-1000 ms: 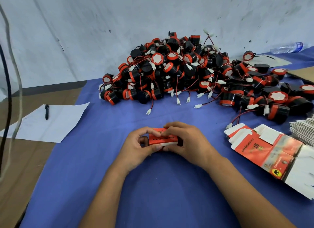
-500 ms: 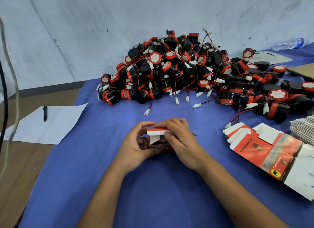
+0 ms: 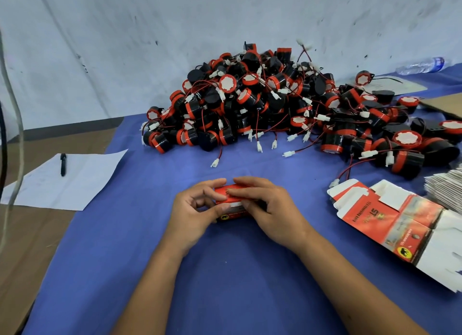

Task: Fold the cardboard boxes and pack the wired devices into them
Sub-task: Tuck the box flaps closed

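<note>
A small red cardboard box (image 3: pixel 231 211) sits on the blue cloth (image 3: pixel 225 272) between both hands. My left hand (image 3: pixel 193 211) grips its left end, thumb on the front face, fingers curled over the top. My right hand (image 3: pixel 268 208) covers the right part, fingers laid over the top flap. The box's right side is hidden under that hand. Behind lies a big heap of black-and-red wired devices (image 3: pixel 262 104) with white plugs. Flat unfolded red-and-white boxes (image 3: pixel 390 214) lie to the right.
A white sheet of paper (image 3: pixel 62 182) with a black pen (image 3: pixel 63 163) lies at the left on a brown surface. A stack of flat cards (image 3: pixel 447 187) and a brown cardboard piece (image 3: pixel 445 104) sit at the right edge. A plastic bottle (image 3: pixel 422 65) lies far right by the wall.
The box was turned in my hands, its white flap stood up half a second ago, and now the flap is down under my right fingers.
</note>
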A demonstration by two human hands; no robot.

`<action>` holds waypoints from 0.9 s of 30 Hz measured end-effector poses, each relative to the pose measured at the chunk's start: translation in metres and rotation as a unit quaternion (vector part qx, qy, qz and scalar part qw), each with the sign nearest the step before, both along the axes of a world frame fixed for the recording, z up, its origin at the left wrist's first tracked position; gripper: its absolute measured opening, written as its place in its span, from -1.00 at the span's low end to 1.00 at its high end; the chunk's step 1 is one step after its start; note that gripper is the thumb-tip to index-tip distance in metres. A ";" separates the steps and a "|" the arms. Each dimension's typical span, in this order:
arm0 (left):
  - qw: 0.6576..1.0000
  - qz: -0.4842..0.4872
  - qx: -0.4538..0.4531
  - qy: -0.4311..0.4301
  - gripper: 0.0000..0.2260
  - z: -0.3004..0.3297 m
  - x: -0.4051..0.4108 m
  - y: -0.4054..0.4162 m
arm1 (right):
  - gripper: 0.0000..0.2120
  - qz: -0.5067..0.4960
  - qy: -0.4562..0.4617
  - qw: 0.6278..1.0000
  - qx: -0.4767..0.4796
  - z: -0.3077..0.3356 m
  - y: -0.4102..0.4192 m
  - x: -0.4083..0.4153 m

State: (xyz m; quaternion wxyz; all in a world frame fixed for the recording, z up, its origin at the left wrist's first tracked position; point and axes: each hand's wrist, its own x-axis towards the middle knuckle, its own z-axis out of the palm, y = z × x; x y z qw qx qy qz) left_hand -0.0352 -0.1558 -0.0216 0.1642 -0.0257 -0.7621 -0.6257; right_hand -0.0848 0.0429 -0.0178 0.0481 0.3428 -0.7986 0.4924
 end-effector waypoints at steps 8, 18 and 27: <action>0.975 0.050 -0.187 0.107 -0.84 0.004 0.001 0.003 | -0.92 -0.070 0.108 0.990 -0.056 -0.008 -0.002 -0.001; 0.925 0.077 -0.326 0.179 -0.96 -0.003 0.003 0.010 | -0.90 -0.105 0.217 0.967 0.083 -0.005 -0.007 0.009; 0.978 0.083 -0.191 0.007 -0.71 0.001 0.002 0.020 | -0.73 -0.092 0.168 0.963 0.191 0.001 -0.009 0.028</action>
